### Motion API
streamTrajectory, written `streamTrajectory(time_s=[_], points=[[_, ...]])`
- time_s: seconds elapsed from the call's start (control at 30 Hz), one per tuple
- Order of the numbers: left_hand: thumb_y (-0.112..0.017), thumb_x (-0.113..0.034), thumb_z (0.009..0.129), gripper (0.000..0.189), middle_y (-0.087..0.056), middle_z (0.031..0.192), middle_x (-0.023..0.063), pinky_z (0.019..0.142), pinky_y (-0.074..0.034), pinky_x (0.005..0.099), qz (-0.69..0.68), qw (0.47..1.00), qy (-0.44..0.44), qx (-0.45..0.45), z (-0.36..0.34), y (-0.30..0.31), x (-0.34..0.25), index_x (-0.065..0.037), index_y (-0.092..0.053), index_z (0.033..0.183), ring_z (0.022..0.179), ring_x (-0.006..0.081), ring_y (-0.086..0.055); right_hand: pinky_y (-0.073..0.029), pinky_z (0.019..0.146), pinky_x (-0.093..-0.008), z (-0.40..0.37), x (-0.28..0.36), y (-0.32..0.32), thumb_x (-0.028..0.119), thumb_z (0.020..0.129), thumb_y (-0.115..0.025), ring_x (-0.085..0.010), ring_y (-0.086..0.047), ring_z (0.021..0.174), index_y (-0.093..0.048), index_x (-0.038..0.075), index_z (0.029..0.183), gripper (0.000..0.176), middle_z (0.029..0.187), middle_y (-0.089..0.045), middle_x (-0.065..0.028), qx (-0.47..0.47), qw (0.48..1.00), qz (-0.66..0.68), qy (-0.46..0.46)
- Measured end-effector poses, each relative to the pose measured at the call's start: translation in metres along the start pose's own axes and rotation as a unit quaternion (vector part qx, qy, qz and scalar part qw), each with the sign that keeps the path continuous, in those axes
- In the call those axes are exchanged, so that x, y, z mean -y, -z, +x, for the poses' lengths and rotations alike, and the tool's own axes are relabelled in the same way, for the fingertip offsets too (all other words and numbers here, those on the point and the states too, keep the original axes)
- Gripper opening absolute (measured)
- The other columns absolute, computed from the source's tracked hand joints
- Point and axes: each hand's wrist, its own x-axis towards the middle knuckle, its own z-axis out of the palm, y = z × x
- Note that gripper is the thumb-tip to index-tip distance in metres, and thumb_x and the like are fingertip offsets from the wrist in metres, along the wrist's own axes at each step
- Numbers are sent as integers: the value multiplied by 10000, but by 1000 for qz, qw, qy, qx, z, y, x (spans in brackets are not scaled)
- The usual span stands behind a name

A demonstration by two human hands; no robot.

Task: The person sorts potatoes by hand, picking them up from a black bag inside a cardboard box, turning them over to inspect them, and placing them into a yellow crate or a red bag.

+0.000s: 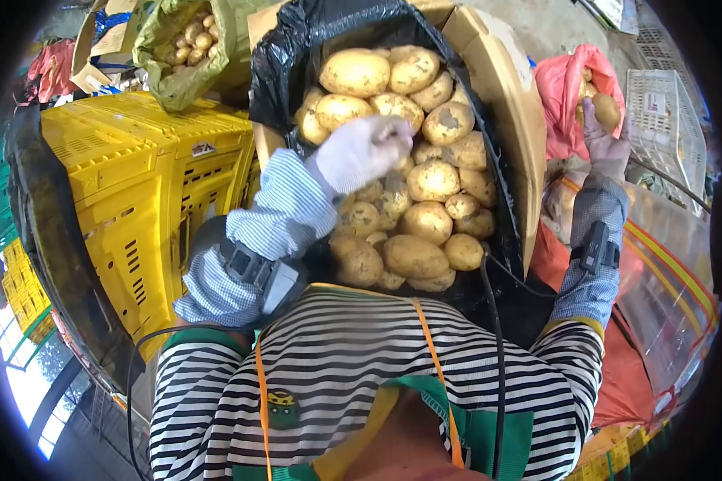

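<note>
In a white glove, my left hand (367, 154) is over the potatoes (433, 181) in a cardboard box (491, 84) lined with black plastic (297, 60). Its fingers are curled in, and I see no potato in them. My right hand (606, 146), also gloved, grips a potato (607, 113) at the mouth of a pink bag (561, 100). More potatoes show inside that bag, partly hidden by the hand. The boxed potatoes vary in size, and some carry dark soil patches.
Yellow plastic crates (112, 152) stand at the left. Behind them is a green bag (164, 76) with potatoes in it. At the right are a white crate (658, 120) and a clear zipped bag (674, 264). A black cable (493, 337) hangs in front of my body.
</note>
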Motion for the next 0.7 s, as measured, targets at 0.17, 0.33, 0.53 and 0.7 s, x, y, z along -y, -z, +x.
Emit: streamTrajectory(time_s=[0.17,0.33,0.53,0.7], points=[[-620,-229,946,415,-655,1015,74,832,-498,263,36,996,-70,-38,0,7,5,49,-552,1247,938,119,-609,-512,922,-339,-58,-66,-110,359,977,-526,-249,-603,1077,-467,-32,1344,539,1234,-585,-193,104,929,-344,-81],[-660,-255,919,510,-649,1135,132,920,-487,305,139,987,-83,18,-24,8,-4,32,-514,1315,1040,168,-611,-501,832,-272,-167,-185,-172,228,933,-599,-143,-614,960,-563,-29,1251,410,1095,-657,-135,472,609,-600,-214],[-705,-160,830,628,-574,1320,177,1013,-455,352,239,950,-105,170,-65,9,4,-21,-459,1390,1253,229,-530,-460,964,-415,-258,-263,-128,354,723,-752,-405,-573,1105,-480,-37,1309,755,1229,-546,-263,468,248,-832,-162],[-703,-206,744,662,-643,1183,195,921,-508,391,366,885,-87,274,-105,-26,49,-83,-510,1365,1075,320,-632,-469,955,-421,-297,-283,-133,430,677,-762,-434,-558,1131,-433,-28,1353,880,1251,-507,-300,340,234,-893,-178]])
